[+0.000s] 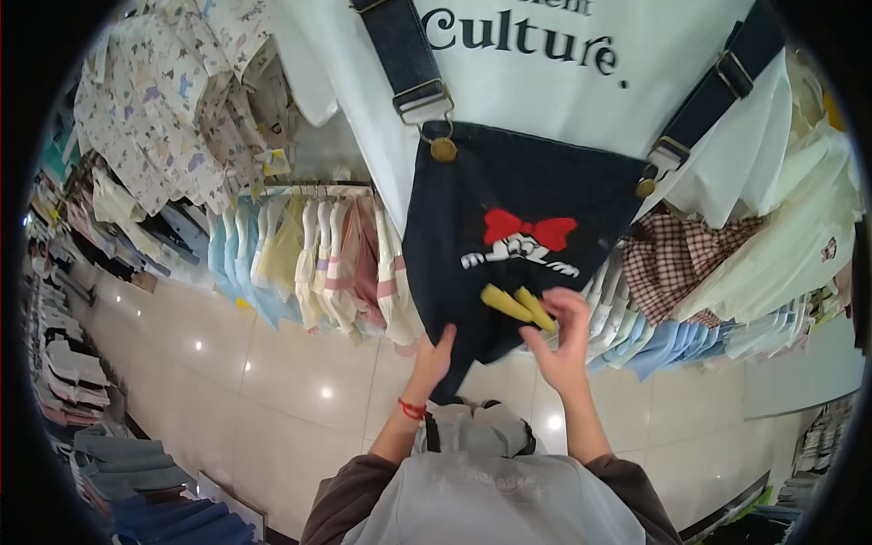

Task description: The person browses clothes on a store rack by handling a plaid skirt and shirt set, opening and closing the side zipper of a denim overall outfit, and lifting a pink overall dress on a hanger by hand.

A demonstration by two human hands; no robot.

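Note:
Dark navy overalls [445, 218] hang in front of me over a white T-shirt [509, 91] with black lettering. Their bib bears a red bow [531, 229] above a white printed figure. At the lower left edge of the overalls is my left hand [432, 361], its thumb on the front of the cloth and its fingers hidden behind. My right hand [563, 341] is curled at the lower right side, thumb and fingers around one end of a yellow clip [536, 309]. Another yellow piece [505, 303] lies beside it against the dark cloth; whether the two are joined I cannot tell.
Children's clothes [327, 259] hang on a rail behind, left of the overalls. To the right are a checked skirt [686, 263] and a pale yellow garment [786, 236]. Folded clothes [154, 490] are stacked at lower left. Shiny floor tiles [300, 391] lie below.

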